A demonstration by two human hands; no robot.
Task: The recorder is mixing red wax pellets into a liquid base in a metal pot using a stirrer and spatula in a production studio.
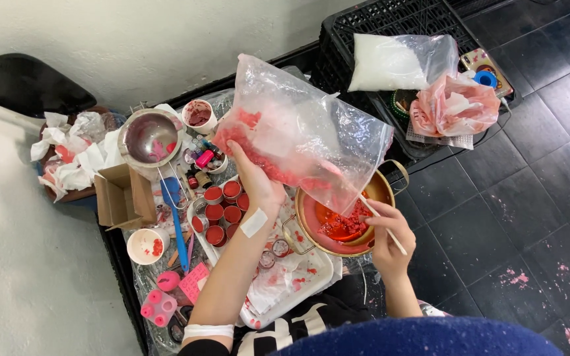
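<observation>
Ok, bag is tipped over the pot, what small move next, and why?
Probably lift the left hand a little to steepen the plastic bag: red flakes still cling along its lower edge, and its corner already sits over the brass pot, where the right hand holds a stick.

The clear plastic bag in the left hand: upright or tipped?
Tipped. The left hand holds the plastic bag slanted, its lower corner over the gold pot holding red pieces.

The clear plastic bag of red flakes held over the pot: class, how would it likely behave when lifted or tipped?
The clear plastic bag is probably floppy: its film creases and sags around the left hand. Its weight likely shifts easily, since the red flakes are loose and bunched along the low side above the brass pot. It seems light for its size, being mostly empty.
</observation>
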